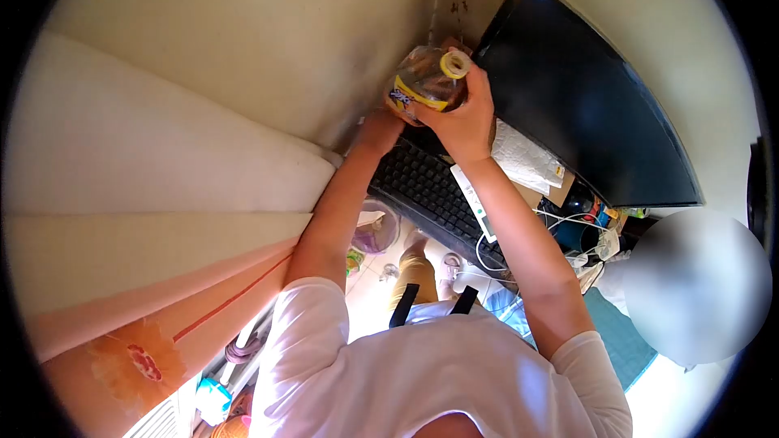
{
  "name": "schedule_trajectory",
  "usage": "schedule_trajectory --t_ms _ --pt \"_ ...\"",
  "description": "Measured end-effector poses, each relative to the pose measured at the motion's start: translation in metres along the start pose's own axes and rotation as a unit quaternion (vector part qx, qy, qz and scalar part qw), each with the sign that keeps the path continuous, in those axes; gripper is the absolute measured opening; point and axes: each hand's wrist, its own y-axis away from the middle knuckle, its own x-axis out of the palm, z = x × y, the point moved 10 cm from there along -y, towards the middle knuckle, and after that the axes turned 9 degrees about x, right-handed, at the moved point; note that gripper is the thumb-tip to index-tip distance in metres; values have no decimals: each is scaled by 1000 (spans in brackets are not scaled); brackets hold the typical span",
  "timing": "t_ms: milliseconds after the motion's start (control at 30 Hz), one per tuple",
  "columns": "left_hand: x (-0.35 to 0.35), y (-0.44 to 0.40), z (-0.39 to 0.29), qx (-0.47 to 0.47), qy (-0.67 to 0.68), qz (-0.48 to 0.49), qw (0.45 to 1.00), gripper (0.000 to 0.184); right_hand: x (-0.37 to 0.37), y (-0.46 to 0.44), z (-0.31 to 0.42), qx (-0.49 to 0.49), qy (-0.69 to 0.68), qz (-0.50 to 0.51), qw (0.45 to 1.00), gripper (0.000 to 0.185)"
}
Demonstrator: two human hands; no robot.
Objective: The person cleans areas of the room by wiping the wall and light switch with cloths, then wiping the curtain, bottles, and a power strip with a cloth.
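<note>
A clear plastic bottle [423,73] with a yellow-edged label and a yellow ring at its open-looking mouth is held up near the wall corner, tilted towards the camera. My right hand [466,118] wraps round its right side, thumb across the front and fingers behind. Low at the bottle's left side is my left hand [383,126], its fingers mostly hidden behind the bottle, so its grip cannot be made out. Below both hands lies a black keyboard [426,191].
A large dark monitor [580,97] stands to the right. Beside it are a white plastic packet [523,154], a white power strip [471,195], cables and small items. A curtain [146,154] hangs at left. A bin [377,227] is on the floor.
</note>
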Motion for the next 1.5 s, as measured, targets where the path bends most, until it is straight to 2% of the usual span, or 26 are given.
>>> schedule_trajectory --t_ms 33,167,233,267,333,400,467,500,567,600,633,667,700,767,800,867,967,1100,1167,1200,1267,1300,1367,1400,1467,1500 --pt "-11 6 20 -65 -55 -22 996 22 7 1 -4 6 20 10 1000 77" --pt "-14 54 42 -99 -28 7 995 24 36 5 -16 17 68 37 997 75" --pt "-30 82 44 -97 171 -199 960 32 55 6 -31 48 102 69 991 77" --pt "-22 89 44 -98 169 -197 961 32 60 7 -36 50 99 69 991 77" --pt "-24 98 19 -5 217 -239 947 39 75 8 -49 56 160 92 981 80" --pt "-20 108 20 -29 175 -218 960 40 82 10 -60 74 183 102 975 80" --pt "-7 115 26 -68 143 -136 978 41 88 12 -68 93 207 113 967 80" --pt "-17 119 22 -72 144 -136 978 41 88 12 -73 96 218 105 965 80" --pt "-9 126 28 -174 87 46 980 42 89 10 -84 111 220 101 964 78" --pt "-5 125 29 -175 87 46 980 42 89 10 -83 111 220 101 964 78" --pt "-19 123 32 -165 155 -92 970 43 88 12 -84 120 221 100 963 78" --pt "-34 125 36 -149 219 -228 937 43 88 12 -85 129 222 99 961 78" --pt "-31 117 36 -149 219 -229 937 43 89 12 -87 128 222 98 962 78" --pt "-40 93 28 -67 242 -284 925 45 89 13 -90 117 205 66 970 73" --pt "-35 84 30 -67 244 -282 925 45 90 14 -91 118 206 66 969 73" --pt "-27 65 13 19 198 -250 948 46 88 16 -92 123 225 49 965 73" --pt "-14 73 21 -20 192 -192 962 44 85 19 -95 117 226 53 966 78" --pt "-10 114 23 -18 176 -172 969 43 90 20 -94 140 257 91 952 86" --pt "1 141 29 -100 194 -152 964 39 92 23 -97 164 285 127 936 95" --pt "-1 149 17 -99 193 -152 964 39 91 23 -96 164 285 126 936 95" --pt "-13 171 5 -194 128 -180 956 39 90 23 -91 137 280 119 943 105" --pt "-5 174 -2 -195 127 -180 956 39 88 24 -91 138 279 119 943 105" --pt "4 197 -6 -241 126 -307 912 44 75 24 -74 72 268 70 958 106" --pt "17 197 -14 -242 129 -305 912 44 66 27 -73 75 270 71 957 106" --pt "38 216 -19 -309 193 -384 849 50 42 30 -50 35 187 78 979 101" --pt "45 216 -28 -298 193 -399 845 52 18 38 -30 5 150 46 988 90"
